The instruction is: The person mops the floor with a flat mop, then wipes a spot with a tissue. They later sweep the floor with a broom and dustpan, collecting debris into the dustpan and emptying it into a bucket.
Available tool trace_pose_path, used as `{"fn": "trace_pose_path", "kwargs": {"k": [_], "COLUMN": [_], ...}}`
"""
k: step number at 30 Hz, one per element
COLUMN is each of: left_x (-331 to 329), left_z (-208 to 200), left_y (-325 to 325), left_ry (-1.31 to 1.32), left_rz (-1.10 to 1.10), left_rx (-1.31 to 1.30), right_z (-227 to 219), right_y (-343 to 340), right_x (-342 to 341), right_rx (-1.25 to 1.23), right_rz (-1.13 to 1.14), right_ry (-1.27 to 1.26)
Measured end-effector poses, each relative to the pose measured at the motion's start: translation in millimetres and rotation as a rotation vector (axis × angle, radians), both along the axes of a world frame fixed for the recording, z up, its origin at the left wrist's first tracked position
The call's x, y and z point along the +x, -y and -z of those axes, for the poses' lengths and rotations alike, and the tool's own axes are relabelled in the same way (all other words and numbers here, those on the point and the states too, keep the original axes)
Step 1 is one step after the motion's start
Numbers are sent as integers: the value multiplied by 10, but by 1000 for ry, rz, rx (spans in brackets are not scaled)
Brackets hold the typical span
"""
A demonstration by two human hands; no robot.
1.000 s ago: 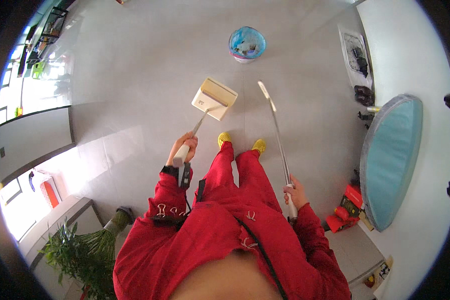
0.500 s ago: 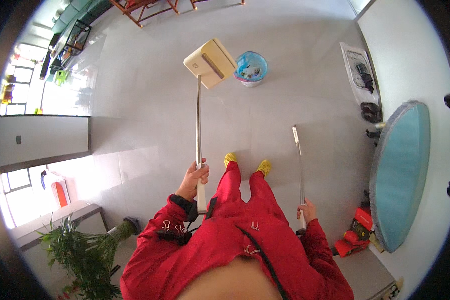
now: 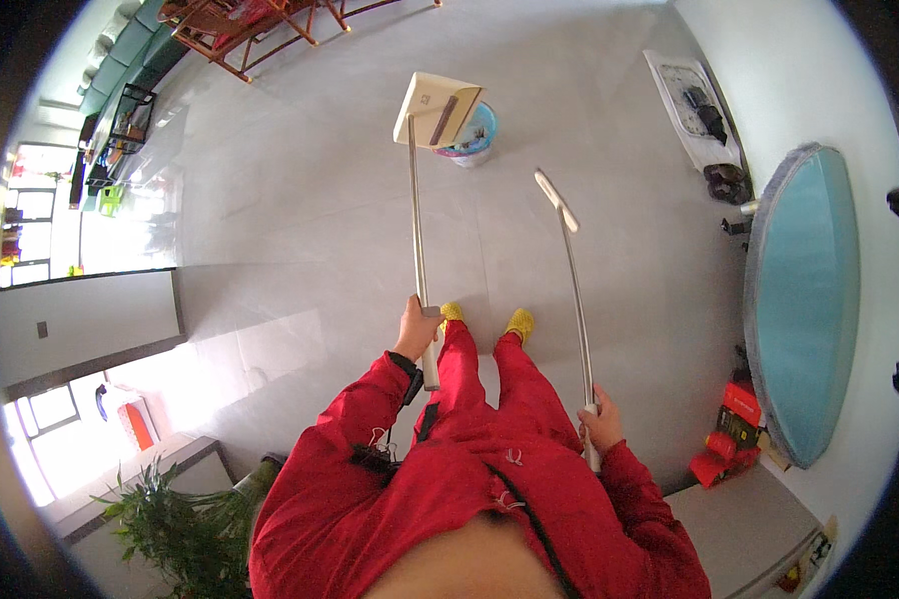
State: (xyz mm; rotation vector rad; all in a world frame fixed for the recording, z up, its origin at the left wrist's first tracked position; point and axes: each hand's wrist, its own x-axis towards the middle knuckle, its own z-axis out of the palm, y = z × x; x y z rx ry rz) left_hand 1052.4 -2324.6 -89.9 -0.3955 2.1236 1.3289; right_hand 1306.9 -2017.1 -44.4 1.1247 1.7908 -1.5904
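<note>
My left hand (image 3: 417, 329) grips the pale handle of a long-handled dustpan (image 3: 428, 112). Its cream pan is tilted and sits over the near left side of a small bin (image 3: 469, 161) lined with a blue bag, hiding part of it. Bits of litter show inside the bin; whether the pan touches its rim I cannot tell. My right hand (image 3: 601, 419) is closed round the grip of a long thin broom (image 3: 573, 275). The broom's narrow cream head is held out ahead of my feet, to the right of the bin; its bristles are not visible.
Wooden chairs (image 3: 260, 30) stand at the far left. A blue oval board (image 3: 804, 309) with a grey fringe leans on the right wall, near red packages (image 3: 734, 429) and a white tray (image 3: 684, 105) with dark items. A leafy plant (image 3: 180, 524) is at lower left.
The dustpan has shifted right and tilted, now overlapping the bin. The broom has been raised and reaches farther forward, with its head turned so its length shows. The whole view has also shifted slightly.
</note>
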Motion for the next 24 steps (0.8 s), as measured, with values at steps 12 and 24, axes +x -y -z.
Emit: {"fn": "trace_pose_path", "kwargs": {"k": [12, 24], "left_x": [-285, -724], "left_z": [-444, -1437], "left_y": [-113, 397], "left_ry": [63, 384], "left_rz": [-90, -379], "left_rx": [190, 842], "right_z": [487, 873], "right_y": [-203, -605], "right_x": [153, -665], "right_rx": [279, 604], "right_rz": [-309, -571], "right_ry": [-81, -456]}}
